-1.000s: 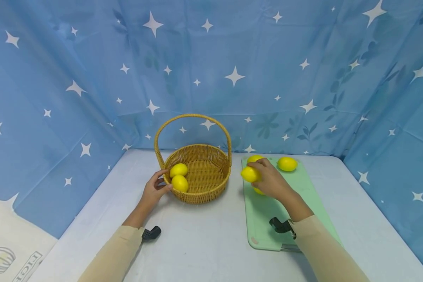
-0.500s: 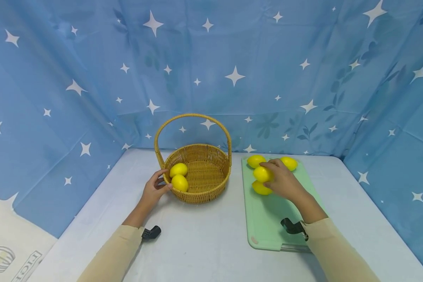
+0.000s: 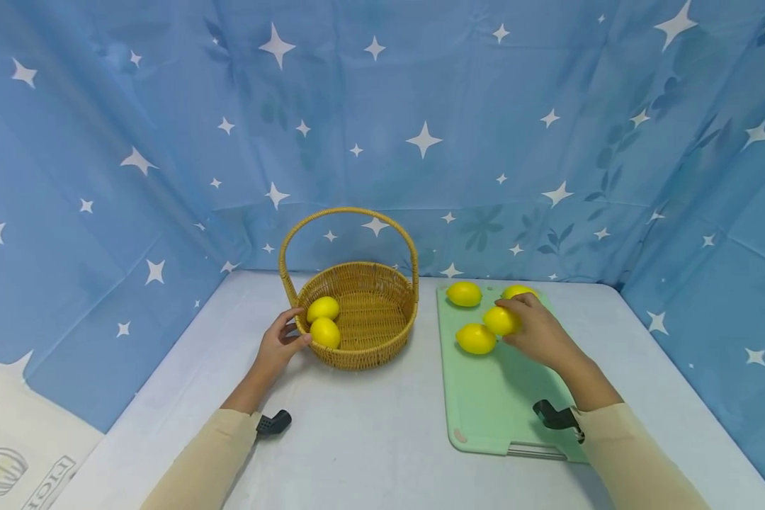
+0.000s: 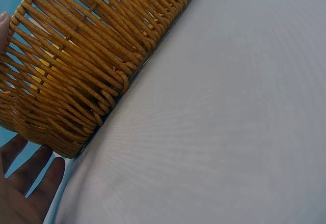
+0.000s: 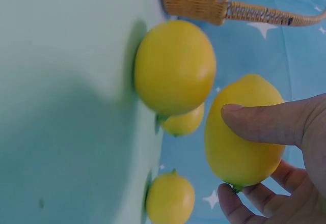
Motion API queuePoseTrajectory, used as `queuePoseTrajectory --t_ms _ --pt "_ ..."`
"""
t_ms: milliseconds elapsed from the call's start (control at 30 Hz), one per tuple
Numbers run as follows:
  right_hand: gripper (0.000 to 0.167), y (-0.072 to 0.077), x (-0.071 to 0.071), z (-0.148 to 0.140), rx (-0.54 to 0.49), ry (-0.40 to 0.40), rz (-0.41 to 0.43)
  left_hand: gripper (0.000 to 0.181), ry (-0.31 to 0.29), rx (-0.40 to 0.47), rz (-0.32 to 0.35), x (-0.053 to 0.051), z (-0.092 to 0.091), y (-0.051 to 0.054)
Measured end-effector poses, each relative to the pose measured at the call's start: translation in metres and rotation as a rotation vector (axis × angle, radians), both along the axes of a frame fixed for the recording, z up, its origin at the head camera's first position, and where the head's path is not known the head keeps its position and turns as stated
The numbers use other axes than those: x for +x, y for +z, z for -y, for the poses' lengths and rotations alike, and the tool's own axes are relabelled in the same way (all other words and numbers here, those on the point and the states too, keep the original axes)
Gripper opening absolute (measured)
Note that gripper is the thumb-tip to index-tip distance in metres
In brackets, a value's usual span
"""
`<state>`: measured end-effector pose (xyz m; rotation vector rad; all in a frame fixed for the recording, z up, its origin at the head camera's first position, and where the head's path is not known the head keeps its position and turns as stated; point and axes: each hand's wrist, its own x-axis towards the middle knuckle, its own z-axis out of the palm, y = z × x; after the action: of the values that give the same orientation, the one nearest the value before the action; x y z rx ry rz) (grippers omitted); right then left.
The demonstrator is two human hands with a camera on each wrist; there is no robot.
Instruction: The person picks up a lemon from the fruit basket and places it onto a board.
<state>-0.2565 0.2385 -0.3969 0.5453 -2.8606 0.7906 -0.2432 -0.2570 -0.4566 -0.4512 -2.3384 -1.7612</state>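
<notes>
At the left end of the wicker basket [image 3: 382, 347], my left hand [image 3: 277, 348] holds the rim with thumb and index finger; its other fingers [image 4: 45, 175] are spread along the outside wall. Two lemons [image 3: 323, 307] [image 3: 325, 333] lie inside against that end. My right hand [image 3: 538, 333] grips a lemon [image 3: 501, 321] between thumb and fingers, above the green board [image 3: 484, 404]. In the right wrist view, the thumb lies across this lemon [image 5: 239, 158]. Three other lemons [image 3: 464, 294] [image 3: 476, 338] [image 3: 518, 290] rest on the board, the far right one partly hidden by my hand.
The white table [image 3: 370, 439] carries the basket and board with a gap between them. The basket's tall handle [image 3: 347, 210] arches upward. A blue curtain with white stars [image 3: 484, 127] stands behind and at both sides. A metal-edged slot [image 3: 537, 451] is at the board's near edge.
My right hand has moved right across the board with its lemon, uncovering the back left and front lemons and covering part of the far right one. My left hand and the basket have stayed put.
</notes>
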Motion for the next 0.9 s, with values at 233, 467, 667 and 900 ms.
queuePoseTrajectory --t_ms 233,467,667,900 --pt "0.062 -0.007 0.001 -0.016 0.009 -0.001 -0.016 0.062 0.007 -0.002 -0.006 0.001 0.000 0.000" --pt "0.061 -0.015 0.002 -0.026 0.017 -0.009 0.004 0.062 0.000 0.008 -0.003 0.000 0.001 -0.001" --pt "0.061 -0.020 0.000 -0.034 0.013 -0.011 0.006 0.063 0.000 0.009 -0.003 -0.001 0.002 -0.001" --pt "0.059 -0.025 0.000 -0.043 0.014 -0.019 0.018 0.063 0.002 0.008 0.008 -0.002 0.001 -0.003"
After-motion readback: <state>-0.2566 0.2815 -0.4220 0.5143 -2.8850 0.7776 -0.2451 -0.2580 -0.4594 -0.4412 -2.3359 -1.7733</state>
